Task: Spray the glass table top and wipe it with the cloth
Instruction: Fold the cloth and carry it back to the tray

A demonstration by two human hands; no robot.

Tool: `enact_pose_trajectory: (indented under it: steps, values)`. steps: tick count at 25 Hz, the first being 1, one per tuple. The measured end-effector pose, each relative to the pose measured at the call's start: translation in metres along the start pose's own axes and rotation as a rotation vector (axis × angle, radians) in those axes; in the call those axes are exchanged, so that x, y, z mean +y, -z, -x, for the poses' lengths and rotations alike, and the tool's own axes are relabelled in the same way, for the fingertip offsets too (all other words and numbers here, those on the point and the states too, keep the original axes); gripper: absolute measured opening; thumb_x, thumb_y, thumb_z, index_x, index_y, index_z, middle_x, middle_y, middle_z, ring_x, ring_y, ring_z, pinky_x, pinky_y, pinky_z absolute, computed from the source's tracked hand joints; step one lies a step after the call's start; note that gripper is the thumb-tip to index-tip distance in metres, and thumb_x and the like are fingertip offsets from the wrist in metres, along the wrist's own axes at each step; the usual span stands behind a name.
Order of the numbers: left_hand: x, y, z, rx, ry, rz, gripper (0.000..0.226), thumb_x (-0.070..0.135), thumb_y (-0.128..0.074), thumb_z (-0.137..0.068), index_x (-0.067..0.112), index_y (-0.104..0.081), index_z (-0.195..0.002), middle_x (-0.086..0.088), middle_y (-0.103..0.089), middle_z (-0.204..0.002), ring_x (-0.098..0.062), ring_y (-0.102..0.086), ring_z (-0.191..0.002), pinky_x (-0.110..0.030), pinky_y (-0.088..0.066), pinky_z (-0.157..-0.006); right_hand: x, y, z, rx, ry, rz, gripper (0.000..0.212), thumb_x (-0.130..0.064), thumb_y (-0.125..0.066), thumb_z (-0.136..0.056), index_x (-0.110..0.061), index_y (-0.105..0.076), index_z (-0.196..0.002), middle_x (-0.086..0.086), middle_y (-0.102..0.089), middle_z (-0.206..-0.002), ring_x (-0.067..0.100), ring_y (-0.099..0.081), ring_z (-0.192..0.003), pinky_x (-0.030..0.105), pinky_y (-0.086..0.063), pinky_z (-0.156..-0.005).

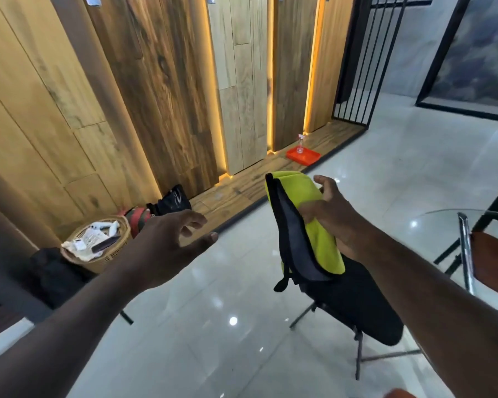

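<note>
A yellow-green cloth (305, 196) lies draped over the back of a black chair (354, 305) in the middle of the view. My right hand (332, 216) rests on the cloth, thumb and fingers curled round its fold. My left hand (173, 237) hovers empty to the left with fingers spread and relaxed. A clear spray bottle (300, 143) stands upright in an orange tray (303, 156) on the wooden ledge by the far wall. The round glass table top (443, 222) shows at the right edge, partly hidden by my right arm.
A wicker basket (98, 245) holding papers and small items stands at the left on a dark surface. A black bag (171, 201) lies on the wooden ledge. A second chair (489, 254) with a brown seat stands by the glass table. Glossy white floor tiles lie between.
</note>
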State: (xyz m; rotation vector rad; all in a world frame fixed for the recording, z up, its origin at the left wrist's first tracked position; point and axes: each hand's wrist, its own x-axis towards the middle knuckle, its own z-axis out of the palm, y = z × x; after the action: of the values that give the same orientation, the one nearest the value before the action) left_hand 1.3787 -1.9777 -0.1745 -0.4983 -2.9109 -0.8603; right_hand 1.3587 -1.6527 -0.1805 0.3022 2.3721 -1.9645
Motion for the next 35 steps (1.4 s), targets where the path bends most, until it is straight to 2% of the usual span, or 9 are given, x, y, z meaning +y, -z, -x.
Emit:
enact_pose_trajectory:
  steps: [5,10,14,16,19,22,28,31,35]
  values:
    - [-0.1,0.007,-0.158,-0.053,-0.129,0.004,0.063,0.073,-0.054,-0.086,0.031,-0.064,-0.132,0.012,-0.068,-0.13,-0.004,-0.064,-0.108,-0.029,-0.056,-0.085,-0.029,-0.039,-0.131,0.185,-0.003,0.157,0.124,-0.023,-0.101,-0.041,-0.028,-0.048,-0.153,0.011,-0.072,-0.126,0.032,-0.075,-0.107,0.059,-0.063,-0.095]
    - [-0.114,0.021,-0.345,-0.149,-0.292,-0.013,0.073,0.078,-0.048,-0.083,0.028,-0.063,-0.135,0.006,-0.067,-0.134,-0.009,-0.064,-0.112,-0.037,-0.057,-0.094,-0.078,-0.032,-0.248,0.396,-0.01,0.229,0.151,-0.066,-0.1,-0.018,-0.018,-0.054,-0.153,0.004,-0.069,-0.136,0.023,-0.07,-0.118,0.052,-0.061,-0.103]
    - [-0.093,0.001,-0.507,-0.215,-0.423,0.0,0.082,0.089,-0.039,-0.083,0.03,-0.06,-0.136,0.007,-0.064,-0.136,-0.01,-0.062,-0.116,-0.041,-0.06,-0.092,-0.095,0.023,-0.341,0.479,-0.062,0.295,0.1,-0.065,-0.103,-0.024,-0.019,-0.083,-0.111,-0.003,-0.083,-0.104,0.018,-0.079,-0.097,0.051,-0.066,-0.091]
    - [-0.089,-0.028,-0.593,-0.235,-0.485,-0.013,0.081,0.088,-0.037,-0.083,0.031,-0.06,-0.136,0.006,-0.064,-0.138,-0.011,-0.062,-0.117,-0.042,-0.061,-0.093,-0.088,0.055,-0.403,0.544,-0.081,0.326,0.067,-0.057,-0.106,-0.037,-0.019,-0.085,-0.089,0.0,-0.083,-0.087,0.022,-0.08,-0.086,0.052,-0.066,-0.086]
    - [-0.078,-0.067,-0.715,-0.243,-0.493,0.001,0.075,0.081,-0.044,-0.08,0.032,-0.06,-0.135,0.007,-0.063,-0.139,-0.011,-0.062,-0.118,-0.04,-0.061,-0.093,-0.085,0.098,-0.511,0.637,-0.056,0.308,0.047,-0.05,-0.105,-0.054,-0.018,-0.083,-0.081,0.001,-0.081,-0.082,0.024,-0.079,-0.083,0.053,-0.065,-0.084]
    - [-0.069,-0.08,-0.823,-0.237,-0.505,-0.018,0.068,0.076,-0.049,-0.086,0.032,-0.058,-0.137,0.006,-0.06,-0.142,-0.012,-0.058,-0.123,-0.039,-0.058,-0.096,-0.102,0.136,-0.612,0.713,-0.021,0.274,0.046,-0.05,-0.104,-0.056,-0.028,-0.079,-0.087,-0.005,-0.082,-0.09,0.019,-0.078,-0.089,0.05,-0.065,-0.088]
    - [-0.075,-0.104,-1.037,-0.19,-0.497,0.003,0.062,0.072,-0.053,-0.089,0.029,-0.059,-0.135,0.003,-0.064,-0.137,-0.013,-0.061,-0.116,-0.041,-0.058,-0.092,-0.139,0.185,-0.813,0.74,0.033,0.425,0.052,-0.04,-0.097,-0.075,-0.027,-0.073,-0.119,0.007,-0.082,-0.114,0.027,-0.076,-0.106,0.041,-0.06,-0.094]
    - [-0.088,-0.146,-1.147,-0.156,-0.543,0.044,0.07,0.08,-0.047,-0.087,0.028,-0.059,-0.134,0.002,-0.066,-0.135,-0.017,-0.064,-0.117,-0.045,-0.06,-0.091,-0.133,0.214,-0.918,0.718,0.024,0.475,0.055,-0.039,-0.098,-0.074,-0.024,-0.074,-0.121,0.008,-0.081,-0.117,0.027,-0.075,-0.106,0.04,-0.059,-0.093]
    - [-0.082,-0.193,-1.315,-0.199,-0.589,0.053,0.045,0.056,-0.064,-0.096,0.025,-0.065,-0.129,0.003,-0.071,-0.123,-0.012,-0.066,-0.106,-0.039,-0.06,-0.085,-0.144,0.263,-1.062,0.699,-0.031,0.511,0.057,-0.04,-0.101,-0.07,-0.024,-0.074,-0.117,0.004,-0.081,-0.111,0.022,-0.074,-0.097,0.035,-0.057,-0.087]
